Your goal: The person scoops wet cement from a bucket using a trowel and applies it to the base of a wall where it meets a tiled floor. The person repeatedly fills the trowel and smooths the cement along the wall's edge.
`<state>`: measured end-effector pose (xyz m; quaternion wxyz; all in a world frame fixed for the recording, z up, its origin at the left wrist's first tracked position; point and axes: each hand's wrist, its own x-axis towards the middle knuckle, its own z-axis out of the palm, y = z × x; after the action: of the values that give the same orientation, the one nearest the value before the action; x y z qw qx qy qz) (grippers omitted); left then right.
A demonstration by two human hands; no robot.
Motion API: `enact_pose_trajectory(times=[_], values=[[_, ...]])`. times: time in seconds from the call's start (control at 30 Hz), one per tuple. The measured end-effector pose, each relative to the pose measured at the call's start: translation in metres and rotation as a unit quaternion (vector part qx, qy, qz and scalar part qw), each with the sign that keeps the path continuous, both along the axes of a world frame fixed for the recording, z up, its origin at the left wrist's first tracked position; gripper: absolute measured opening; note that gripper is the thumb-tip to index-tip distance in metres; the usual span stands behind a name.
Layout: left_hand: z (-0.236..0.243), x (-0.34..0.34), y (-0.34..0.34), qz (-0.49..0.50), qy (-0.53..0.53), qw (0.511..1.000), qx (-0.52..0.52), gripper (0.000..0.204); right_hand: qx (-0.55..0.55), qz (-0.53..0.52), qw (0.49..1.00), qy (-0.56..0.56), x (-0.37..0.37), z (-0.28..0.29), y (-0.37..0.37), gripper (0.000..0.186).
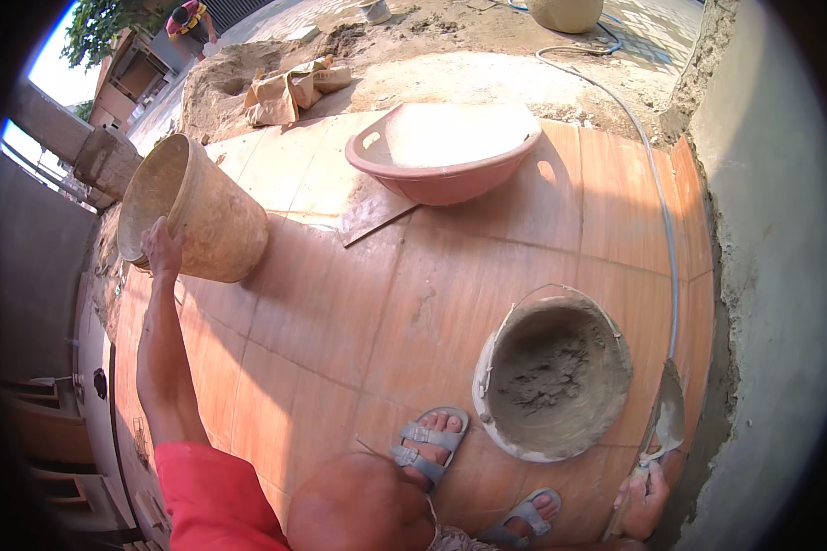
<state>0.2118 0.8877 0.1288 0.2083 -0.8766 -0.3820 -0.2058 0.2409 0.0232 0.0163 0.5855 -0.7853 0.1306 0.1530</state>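
My left hand (161, 248) is closed over the rim of a dirty beige bucket (222, 220), which is tipped with its mouth toward the left. Down at the right, my right hand (643, 503) is wrapped around the handle of a trowel (671, 409), its blade pointing away from me along the wall. Just left of the trowel stands a second bucket (611, 404), its inside coated grey, with wet mortar (547, 372) at the bottom. A wire handle arcs over its far rim.
A reddish basin (455, 188) with a glaring white inside stands ahead on orange tiles (331, 312). A hose (657, 184) runs along the right wall (772, 230). Beyond lie paper sacks (289, 92) and a sand heap (216, 78). Another person (190, 23) bends far left. My sandalled feet (432, 445) are close by.
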Motion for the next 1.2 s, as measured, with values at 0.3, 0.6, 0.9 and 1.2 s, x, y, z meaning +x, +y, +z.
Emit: enact_pose_trajectory(times=[0.3,0.6,0.9,1.2], values=[[-0.015,0.031,0.078,-0.057,0.052,0.993,0.091,0.065,-0.072,0.015,0.997,-0.010,0.008,0.040,0.015,0.041],[-0.125,0.071,-0.325,-0.334,0.015,0.632,-0.699,0.104,-0.362,0.322,0.873,-0.059,0.056,0.134,0.014,0.042],[-0.184,0.109,-0.472,-0.286,-0.181,0.301,-0.891,0.074,-0.664,0.426,0.610,-0.075,0.118,0.161,0.097,0.039],[-0.158,0.136,-0.503,-0.356,-0.146,0.346,-0.856,0.065,-0.673,0.463,0.558,-0.147,0.164,0.057,0.124,0.012]])
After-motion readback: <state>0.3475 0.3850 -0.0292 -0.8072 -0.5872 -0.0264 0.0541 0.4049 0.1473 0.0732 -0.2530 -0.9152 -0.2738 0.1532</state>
